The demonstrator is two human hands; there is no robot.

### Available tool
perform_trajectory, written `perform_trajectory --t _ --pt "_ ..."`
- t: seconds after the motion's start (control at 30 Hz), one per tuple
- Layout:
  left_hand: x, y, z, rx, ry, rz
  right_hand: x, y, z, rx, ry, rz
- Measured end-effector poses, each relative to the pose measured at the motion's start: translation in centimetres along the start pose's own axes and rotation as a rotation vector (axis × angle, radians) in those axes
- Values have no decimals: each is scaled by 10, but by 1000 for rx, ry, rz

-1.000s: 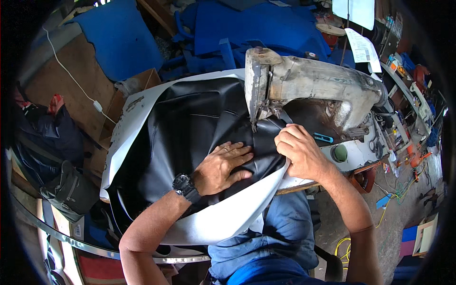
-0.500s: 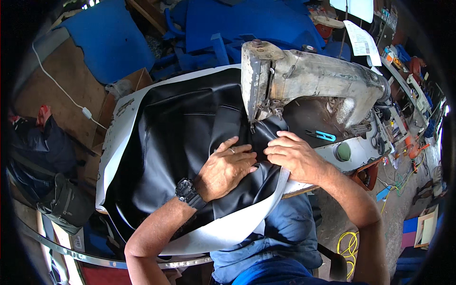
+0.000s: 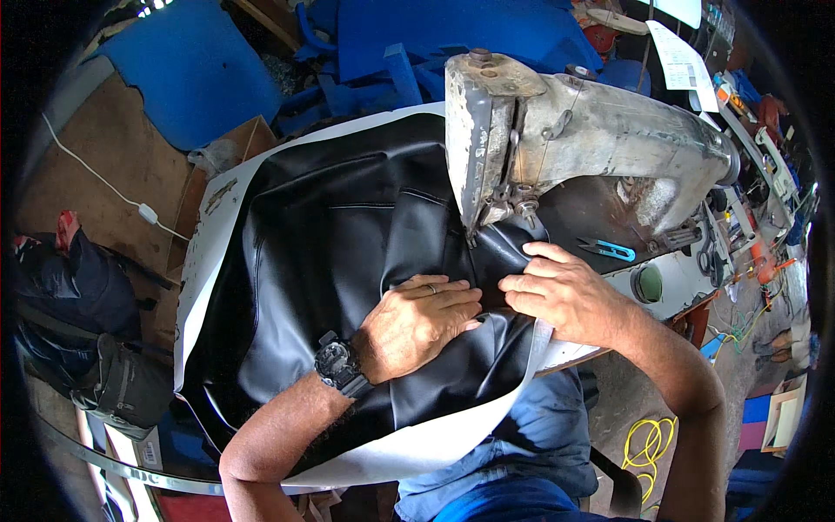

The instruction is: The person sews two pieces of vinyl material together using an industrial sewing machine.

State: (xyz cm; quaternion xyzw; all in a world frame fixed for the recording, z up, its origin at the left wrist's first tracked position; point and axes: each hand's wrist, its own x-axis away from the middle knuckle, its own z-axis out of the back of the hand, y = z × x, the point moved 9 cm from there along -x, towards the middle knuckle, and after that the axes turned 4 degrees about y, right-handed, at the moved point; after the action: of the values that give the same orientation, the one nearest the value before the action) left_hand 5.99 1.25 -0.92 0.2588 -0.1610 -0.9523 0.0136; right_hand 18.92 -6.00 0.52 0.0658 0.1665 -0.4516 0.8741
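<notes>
A black leather-like cover [image 3: 300, 296] with stitched seams lies in loose folds under the head of a worn sewing machine [image 3: 600, 130]. My left hand [image 3: 422, 317] rests on it, fingers stretched out and close together, just left of and nearer than the needle area. On the right, my right hand [image 3: 565, 291] has its bent fingers on the cover near its right edge and seems to grip it; its thumb is hidden. The fingertips of both hands are a short gap apart. A pale strip [image 3: 535, 352] of the cover's edge hangs beside my right hand.
Blue thread snips [image 3: 609, 250] lie right of the machine's needle. Beyond them are a round green-topped item [image 3: 648, 283] and dark scissors [image 3: 706, 254]. Blue sheet material [image 3: 461, 39] is piled behind. A dark bag [image 3: 126, 383] is at left, a yellow cable [image 3: 648, 448] on the floor.
The machine and worktop appear a little lower left before and larger now, as the view shifts. My left fingers have drawn closer together; both hands remain on the cover.
</notes>
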Motion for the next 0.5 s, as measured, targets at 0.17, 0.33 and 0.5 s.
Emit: perform_trajectory --t 0.17,0.33,0.5 --pt "-2 -2 -1 -35 -4 17 0 3 0 1 29 -6" --pt "-3 -4 -2 -69 1 14 -1 9 -2 -9 27 -22" --pt "-5 -9 -2 -65 3 31 -4 16 -6 6 3 -48"
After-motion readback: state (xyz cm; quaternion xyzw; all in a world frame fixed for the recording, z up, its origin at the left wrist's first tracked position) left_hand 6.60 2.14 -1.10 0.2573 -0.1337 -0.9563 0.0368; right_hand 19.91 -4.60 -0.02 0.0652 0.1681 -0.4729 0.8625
